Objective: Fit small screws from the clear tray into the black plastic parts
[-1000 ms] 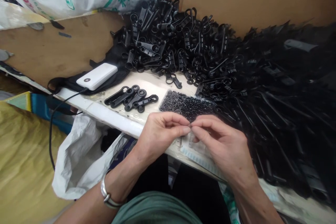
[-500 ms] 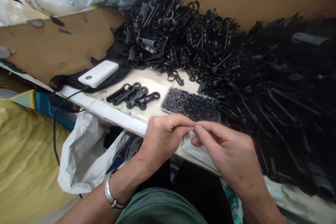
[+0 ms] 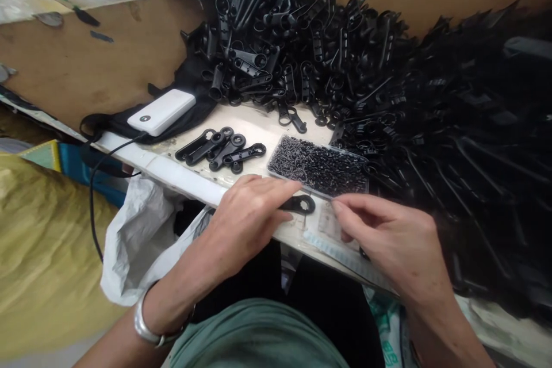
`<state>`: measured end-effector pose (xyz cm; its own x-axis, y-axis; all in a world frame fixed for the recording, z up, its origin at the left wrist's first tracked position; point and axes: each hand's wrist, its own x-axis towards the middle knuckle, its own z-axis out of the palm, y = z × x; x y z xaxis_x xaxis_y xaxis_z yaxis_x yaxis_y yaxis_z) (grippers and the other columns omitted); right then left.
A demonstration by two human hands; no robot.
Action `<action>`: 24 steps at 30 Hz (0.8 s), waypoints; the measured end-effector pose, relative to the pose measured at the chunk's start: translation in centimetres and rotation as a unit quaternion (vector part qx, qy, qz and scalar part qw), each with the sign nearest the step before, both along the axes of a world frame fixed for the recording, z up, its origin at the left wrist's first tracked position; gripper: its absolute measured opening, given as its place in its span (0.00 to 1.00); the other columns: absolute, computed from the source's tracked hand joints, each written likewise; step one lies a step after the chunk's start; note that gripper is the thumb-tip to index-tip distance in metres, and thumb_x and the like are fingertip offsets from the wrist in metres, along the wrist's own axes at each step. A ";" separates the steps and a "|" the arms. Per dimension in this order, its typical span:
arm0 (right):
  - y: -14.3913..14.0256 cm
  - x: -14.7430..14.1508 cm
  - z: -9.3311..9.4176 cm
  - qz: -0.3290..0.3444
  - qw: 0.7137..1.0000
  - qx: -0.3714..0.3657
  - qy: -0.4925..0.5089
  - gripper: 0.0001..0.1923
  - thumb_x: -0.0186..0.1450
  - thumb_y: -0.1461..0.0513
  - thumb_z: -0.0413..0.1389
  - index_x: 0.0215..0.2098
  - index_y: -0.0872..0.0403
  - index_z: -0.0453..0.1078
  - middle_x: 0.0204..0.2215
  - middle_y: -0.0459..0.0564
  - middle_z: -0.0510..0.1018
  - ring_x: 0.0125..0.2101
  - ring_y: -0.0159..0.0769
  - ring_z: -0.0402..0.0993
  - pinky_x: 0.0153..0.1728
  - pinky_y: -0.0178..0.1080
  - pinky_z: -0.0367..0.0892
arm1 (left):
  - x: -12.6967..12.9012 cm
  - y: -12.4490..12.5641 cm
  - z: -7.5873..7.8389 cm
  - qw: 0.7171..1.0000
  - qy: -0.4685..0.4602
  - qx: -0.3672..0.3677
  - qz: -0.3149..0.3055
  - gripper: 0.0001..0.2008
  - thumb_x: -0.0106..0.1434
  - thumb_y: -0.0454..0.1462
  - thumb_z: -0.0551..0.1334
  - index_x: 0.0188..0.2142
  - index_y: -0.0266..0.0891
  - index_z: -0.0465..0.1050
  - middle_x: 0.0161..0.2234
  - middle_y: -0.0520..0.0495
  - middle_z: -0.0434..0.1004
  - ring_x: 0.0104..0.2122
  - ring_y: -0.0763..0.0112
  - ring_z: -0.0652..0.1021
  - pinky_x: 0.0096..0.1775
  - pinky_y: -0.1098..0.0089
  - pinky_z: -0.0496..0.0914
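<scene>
We count two hands: our left hand [image 3: 248, 215] and our right hand [image 3: 390, 241]. One black clip [image 3: 299, 204] lies just by the left fingers. Four more clips [image 3: 219, 150] lie together in a loose row on the tabletop [image 3: 254, 126]. One clear tray of small black parts [image 3: 319, 168] sits near the table edge; its pieces are too many and too small for us to count. One big heap of black clips [image 3: 328, 52], likewise beyond counting. One white power bank [image 3: 161, 112], with one cable [image 3: 97, 184]. One bracelet [image 3: 144, 326].
</scene>
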<state>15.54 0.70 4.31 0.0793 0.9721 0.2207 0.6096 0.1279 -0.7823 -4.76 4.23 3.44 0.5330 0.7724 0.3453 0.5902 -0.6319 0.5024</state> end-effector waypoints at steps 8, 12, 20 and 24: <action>-0.5 0.4 -1.2 0.096 0.988 0.033 -0.117 0.07 0.63 0.67 0.56 0.29 0.53 0.75 0.26 0.42 0.76 0.24 0.26 0.71 0.28 0.29 0.64 | 0.0 -1.3 -1.3 0.997 0.063 -0.030 0.019 0.12 0.59 0.29 0.63 0.43 0.41 0.72 0.34 0.51 0.79 0.32 0.67 0.75 0.39 0.67 0.66; -0.4 0.4 -1.5 0.120 0.977 0.048 -0.171 0.07 0.63 0.68 0.56 0.30 0.54 0.74 0.26 0.42 0.75 0.26 0.27 0.71 0.30 0.29 0.63 | 0.3 -2.0 -1.8 0.999 0.028 -0.031 0.020 0.10 0.59 0.29 0.63 0.41 0.40 0.72 0.33 0.51 0.77 0.33 0.67 0.74 0.40 0.68 0.65; -0.7 0.2 -1.9 0.127 0.962 0.055 -0.233 0.07 0.65 0.67 0.54 0.29 0.54 0.72 0.26 0.41 0.74 0.25 0.26 0.71 0.31 0.30 0.62 | 0.2 -1.8 -2.1 0.999 0.017 -0.036 0.026 0.10 0.58 0.29 0.64 0.39 0.41 0.72 0.31 0.52 0.76 0.33 0.68 0.73 0.39 0.69 0.64; -0.8 -0.1 -2.1 0.127 0.960 0.053 -0.243 0.08 0.65 0.66 0.53 0.29 0.54 0.72 0.25 0.42 0.74 0.25 0.27 0.71 0.31 0.31 0.62 | 0.3 -1.8 -2.1 0.999 0.011 -0.041 0.021 0.09 0.59 0.29 0.63 0.38 0.41 0.72 0.30 0.53 0.75 0.32 0.69 0.73 0.39 0.69 0.64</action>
